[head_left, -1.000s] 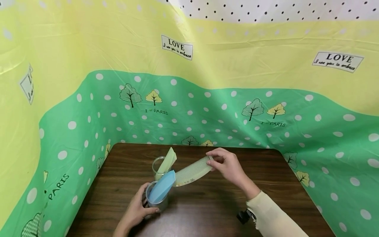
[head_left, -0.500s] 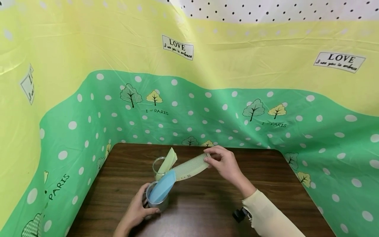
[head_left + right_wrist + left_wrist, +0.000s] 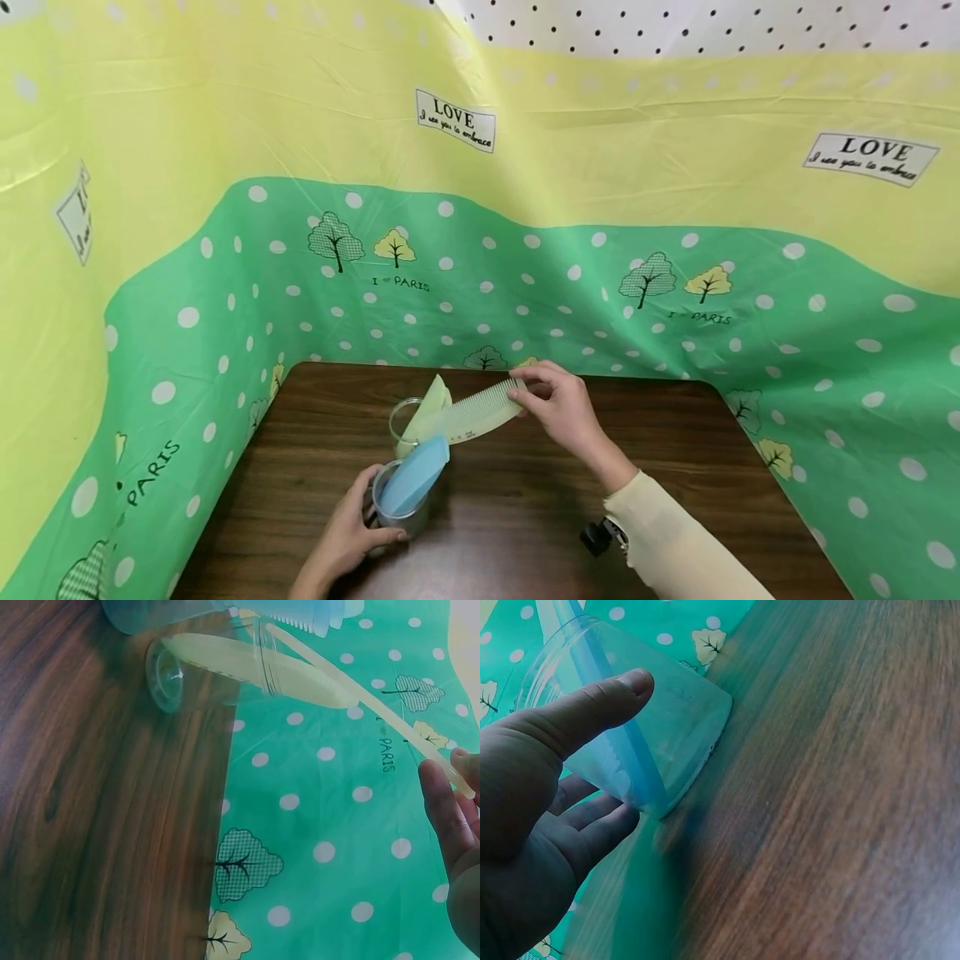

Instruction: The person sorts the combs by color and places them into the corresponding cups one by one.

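Note:
A pale yellow comb (image 3: pixel 483 411) is pinched at one end by my right hand (image 3: pixel 558 410). Its other end slants down-left, over the mouth of a clear cup (image 3: pixel 162 681) in the right wrist view. That far cup holds pale yellow-green combs (image 3: pixel 432 406), leaning to the right. My left hand (image 3: pixel 345 533) holds a nearer clear plastic cup (image 3: pixel 694 712), thumb on one side and fingers on the other. Blue combs (image 3: pixel 415 477) lean out of this nearer cup; their teeth show in the right wrist view. Whether the yellow comb's low end is inside the far cup, I cannot tell.
Both cups stand on a dark wooden table (image 3: pixel 525 533), near its left and back part. A green and yellow printed curtain (image 3: pixel 525 275) encloses the table's back and sides. A small black device (image 3: pixel 597 537) hangs at the right sleeve.
My right hand has moved left and slightly away from me. The yellow comb's low end has shifted from beside the blue combs to the far cup. My left hand stays on its cup.

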`<action>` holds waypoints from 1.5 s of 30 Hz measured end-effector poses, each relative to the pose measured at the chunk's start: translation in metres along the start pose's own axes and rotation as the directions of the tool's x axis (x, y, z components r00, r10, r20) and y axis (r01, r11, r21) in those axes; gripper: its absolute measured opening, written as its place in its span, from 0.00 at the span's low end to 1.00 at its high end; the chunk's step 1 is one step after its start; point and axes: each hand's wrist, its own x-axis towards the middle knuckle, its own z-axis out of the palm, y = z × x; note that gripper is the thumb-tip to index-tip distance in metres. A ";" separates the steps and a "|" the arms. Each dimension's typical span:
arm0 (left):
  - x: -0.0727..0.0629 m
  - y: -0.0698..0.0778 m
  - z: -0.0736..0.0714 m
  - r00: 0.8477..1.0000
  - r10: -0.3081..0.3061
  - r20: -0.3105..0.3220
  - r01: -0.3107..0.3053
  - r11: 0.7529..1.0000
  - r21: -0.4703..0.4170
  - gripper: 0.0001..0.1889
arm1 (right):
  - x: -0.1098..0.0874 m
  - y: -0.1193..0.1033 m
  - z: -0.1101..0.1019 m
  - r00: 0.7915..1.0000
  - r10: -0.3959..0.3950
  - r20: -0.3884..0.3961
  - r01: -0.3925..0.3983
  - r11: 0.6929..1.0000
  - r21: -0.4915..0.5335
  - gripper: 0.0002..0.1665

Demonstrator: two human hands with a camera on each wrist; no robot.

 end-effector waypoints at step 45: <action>-0.001 0.000 0.000 1.000 0.010 0.014 -0.010 1.000 0.022 0.53 | 0.030 -0.012 0.049 0.998 -0.054 0.027 0.054 0.998 -0.036 0.19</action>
